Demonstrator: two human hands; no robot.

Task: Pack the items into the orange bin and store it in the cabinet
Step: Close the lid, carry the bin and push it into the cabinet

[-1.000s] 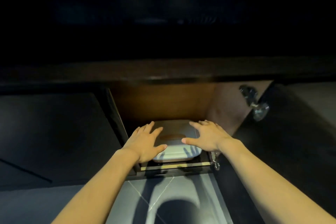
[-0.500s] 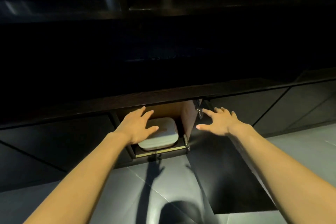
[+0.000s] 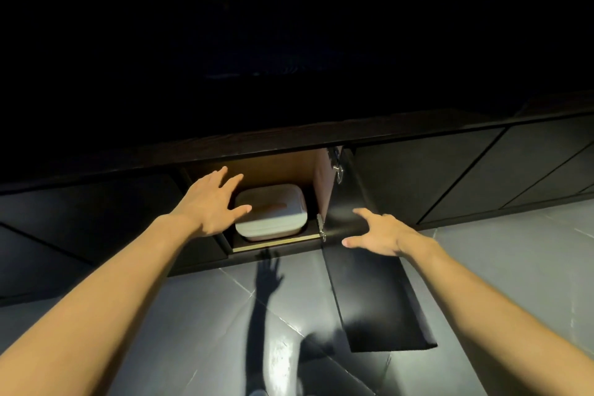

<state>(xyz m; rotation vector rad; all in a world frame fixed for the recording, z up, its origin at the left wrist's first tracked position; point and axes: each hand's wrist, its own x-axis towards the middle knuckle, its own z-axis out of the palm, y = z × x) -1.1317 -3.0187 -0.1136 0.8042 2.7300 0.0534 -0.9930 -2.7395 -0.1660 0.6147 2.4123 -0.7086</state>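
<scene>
The bin (image 3: 271,212) sits inside the cabinet (image 3: 279,170), down on the compartment floor, close to the front edge and with its pale lid on top. It looks grey-white in this dim light, with only a hint of warm colour on the lid, so I can't confirm the orange from here. Both hands are off it. The left hand (image 3: 210,202) hovers at the left edge of the opening, fingers spread wide, palm down, holding nothing; whether it brushes the bin's left side I can't tell. The right hand (image 3: 382,235) is out to the right, also splayed and empty, just over the inner face of the open door (image 3: 369,292), near the hinged edge.

My read is that the storing is as good as done, and that right hand is placed to catch the door and swing it shut. The left would want to clear the opening first, since it sits right in the door's path.

Around them there is a dark countertop edge (image 3: 289,141) overhanging the opening, closed dark fronts on either side, and a pale tiled floor (image 3: 193,315) below carrying the arm's shadow. A metal hinge (image 3: 337,170) glints at the top right corner of the compartment, another (image 3: 320,228) at the bottom right. Nothing else stands in the way.
</scene>
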